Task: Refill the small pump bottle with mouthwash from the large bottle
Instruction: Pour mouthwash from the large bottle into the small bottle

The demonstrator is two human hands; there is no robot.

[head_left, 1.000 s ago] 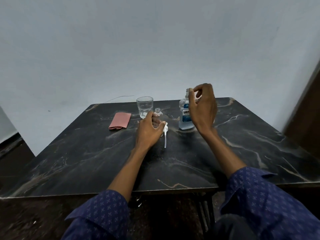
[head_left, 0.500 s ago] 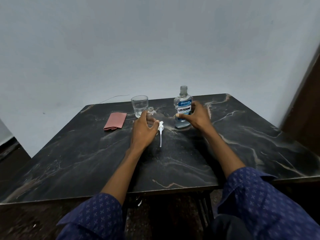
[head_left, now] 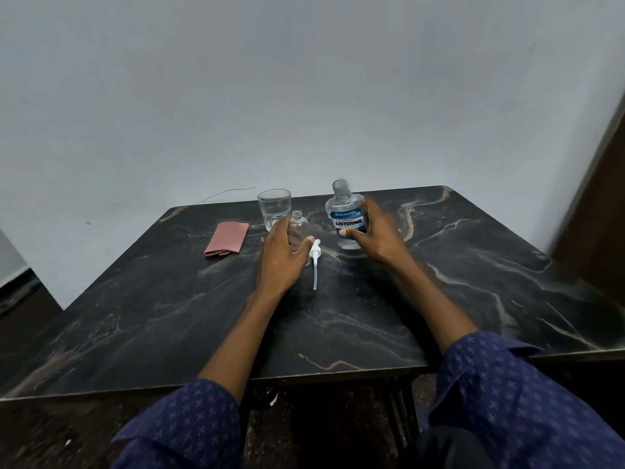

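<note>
The small clear bottle (head_left: 299, 225) stands uncapped on the dark marble table (head_left: 372, 316), and my left hand (head_left: 282, 257) grips its body. Its white pump head with the dip tube (head_left: 315, 262) lies flat on the table just right of that hand. My right hand (head_left: 378, 236) holds the large mouthwash bottle (head_left: 346, 214) around its lower half. This bottle has a blue label, has no cap on, and leans slightly left. Pale liquid shows in its lower part.
A drinking glass (head_left: 274, 208) stands just behind the small bottle. A folded pink cloth (head_left: 227, 238) lies to the left. A thin wire (head_left: 226, 194) runs along the wall behind the table. The wall is close behind the far edge.
My right hand came down from the large bottle's neck, took hold of its body and tilted it. My left hand stayed on the small bottle.
</note>
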